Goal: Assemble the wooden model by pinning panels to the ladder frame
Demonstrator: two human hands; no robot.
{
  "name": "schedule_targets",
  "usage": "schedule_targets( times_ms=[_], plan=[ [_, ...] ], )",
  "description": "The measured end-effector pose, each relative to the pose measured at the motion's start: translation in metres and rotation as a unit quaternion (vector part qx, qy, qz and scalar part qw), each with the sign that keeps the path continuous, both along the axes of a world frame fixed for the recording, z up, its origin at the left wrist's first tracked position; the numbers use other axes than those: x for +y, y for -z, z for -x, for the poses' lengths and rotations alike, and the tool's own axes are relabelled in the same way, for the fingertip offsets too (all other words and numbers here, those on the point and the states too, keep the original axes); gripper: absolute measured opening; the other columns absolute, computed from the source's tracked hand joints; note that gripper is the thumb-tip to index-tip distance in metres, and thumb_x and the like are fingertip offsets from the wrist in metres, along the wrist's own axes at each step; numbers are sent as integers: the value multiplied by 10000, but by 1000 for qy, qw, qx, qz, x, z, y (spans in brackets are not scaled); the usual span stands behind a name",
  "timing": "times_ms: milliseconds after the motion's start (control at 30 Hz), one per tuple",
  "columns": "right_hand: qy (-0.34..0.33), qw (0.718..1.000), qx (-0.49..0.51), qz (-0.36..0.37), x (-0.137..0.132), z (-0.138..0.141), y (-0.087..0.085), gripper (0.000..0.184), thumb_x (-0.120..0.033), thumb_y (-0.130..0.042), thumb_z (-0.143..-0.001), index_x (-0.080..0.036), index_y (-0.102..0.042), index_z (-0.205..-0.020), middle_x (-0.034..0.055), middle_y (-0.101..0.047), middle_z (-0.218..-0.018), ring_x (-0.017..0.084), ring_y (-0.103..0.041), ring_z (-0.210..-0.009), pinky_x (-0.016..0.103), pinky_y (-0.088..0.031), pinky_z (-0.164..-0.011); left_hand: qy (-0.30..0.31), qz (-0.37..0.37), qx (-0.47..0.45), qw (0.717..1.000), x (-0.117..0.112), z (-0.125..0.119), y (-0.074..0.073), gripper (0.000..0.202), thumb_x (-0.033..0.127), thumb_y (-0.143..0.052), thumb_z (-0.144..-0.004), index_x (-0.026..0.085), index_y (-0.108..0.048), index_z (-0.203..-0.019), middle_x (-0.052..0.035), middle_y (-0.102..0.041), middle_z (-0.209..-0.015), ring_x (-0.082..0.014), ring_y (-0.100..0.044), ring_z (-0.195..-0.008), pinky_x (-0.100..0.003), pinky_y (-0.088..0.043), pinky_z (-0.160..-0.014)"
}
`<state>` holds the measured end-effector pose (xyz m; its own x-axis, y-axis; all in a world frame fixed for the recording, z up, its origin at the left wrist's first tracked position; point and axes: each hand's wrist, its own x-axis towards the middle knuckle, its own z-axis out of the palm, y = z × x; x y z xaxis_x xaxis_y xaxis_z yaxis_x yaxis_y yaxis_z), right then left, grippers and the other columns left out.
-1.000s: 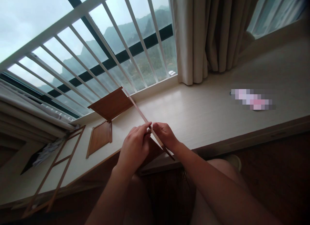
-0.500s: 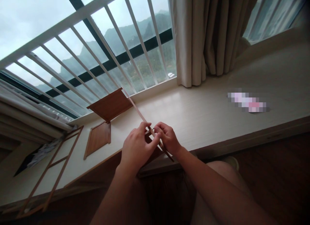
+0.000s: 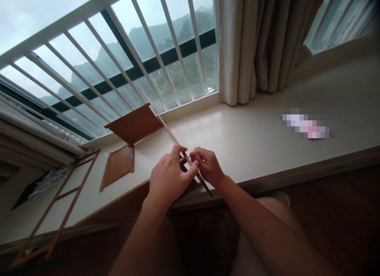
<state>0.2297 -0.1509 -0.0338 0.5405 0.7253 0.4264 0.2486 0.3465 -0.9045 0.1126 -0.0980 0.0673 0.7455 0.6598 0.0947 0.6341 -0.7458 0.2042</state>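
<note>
Both my hands hold a thin brown wooden panel edge-on above the pale window ledge. My left hand pinches the panel's long light edge strip from the left, fingers closed on it. My right hand grips the same strip from the right, thumb and fingers pressed together just beside the left hand's fingertips. The panel's far end rises toward the window bars.
A smaller brown framed panel lies flat on the ledge at left. A thin wooden ladder-like frame lies further left. White window bars and a beige curtain stand behind. A blurred pinkish object rests at right.
My hands have shifted slightly down the strip and closer together; the right hand's fingers have curled tighter on it. The panel stays at nearly the same angle.
</note>
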Motion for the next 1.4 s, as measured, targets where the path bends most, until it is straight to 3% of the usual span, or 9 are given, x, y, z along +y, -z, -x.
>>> schedule_targets(
  times_ms=[100,267,533,633,700,867,1067,1233,1400],
  plan=[
    [5,1000,7,1,0,-3,2,476,-477,-375,-934,-111,-492,-653,2,-441,-613,48,-401,-603,211,-316,-611,-3,6,-2,1000,0,0,0,499,640,-386,-790,303,-477,-1146,-23,-663,-985,-190,-617,-954,-313,-442,-807],
    [6,999,10,-42,-3,-3,2,302,-415,-541,-870,-144,-614,-982,24,-595,-860,60,-492,-720,196,-394,-691,-5,4,0,1000,-1,0,0,463,618,-373,-803,307,-467,-1133,-15,-660,-1013,-194,-612,-987,-317,-441,-821],
    [36,996,77,24,-1,-9,11,464,-483,-401,-923,-112,-588,-717,4,-464,-607,38,-429,-595,190,-347,-600,-12,3,9,1000,-2,-1,-1,452,629,-379,-795,336,-446,-1134,13,-656,-1019,-196,-610,-1005,-315,-434,-818],
    [6,987,158,10,-1,-13,15,318,-443,-521,-862,-152,-549,-987,16,-544,-818,42,-452,-656,164,-383,-559,-17,-2,12,1000,-2,-1,0,457,633,-375,-793,345,-446,-1140,19,-658,-1017,-191,-609,-987,-303,-425,-802],
    [-24,980,197,-11,-3,-15,17,427,-358,-654,-756,-187,-451,-1091,33,-559,-1022,50,-480,-717,159,-425,-545,-20,-4,13,1000,-2,-1,1,466,646,-362,-790,349,-450,-1138,20,-660,-1007,-189,-609,-967,-296,-415,-784],
    [-11,964,264,18,-9,-23,23,392,-456,-582,-790,-179,-367,-965,57,-581,-1032,60,-501,-704,151,-427,-476,-22,-5,12,1000,-2,-1,2,454,642,-366,-788,361,-449,-1135,27,-658,-990,-184,-608,-936,-283,-393,-743],
    [-50,972,199,115,-25,-25,26,526,-614,-274,-907,-139,-497,-952,20,-543,-667,43,-387,-464,168,-321,-401,-20,-17,6,1000,-2,-1,2,450,638,-359,-789,351,-454,-1123,15,-649,-892,-184,-599,-877,-288,-390,-739],
    [-9,989,91,115,-36,-26,21,497,-541,-341,-927,-163,-609,-1107,14,-475,-719,39,-439,-565,182,-413,-519,-14,-21,-6,1000,-2,0,4,430,621,-352,-797,357,-447,-1122,13,-637,-852,-180,-590,-836,-295,-396,-731],
    [51,989,-14,135,-37,-41,9,372,-456,-446,-914,-151,-638,-1005,40,-596,-826,61,-549,-690,203,-474,-665,-7,-16,-14,1000,-2,2,4,431,616,-364,-793,347,-452,-1118,9,-638,-851,-186,-589,-850,-312,-415,-750]
  ],
)
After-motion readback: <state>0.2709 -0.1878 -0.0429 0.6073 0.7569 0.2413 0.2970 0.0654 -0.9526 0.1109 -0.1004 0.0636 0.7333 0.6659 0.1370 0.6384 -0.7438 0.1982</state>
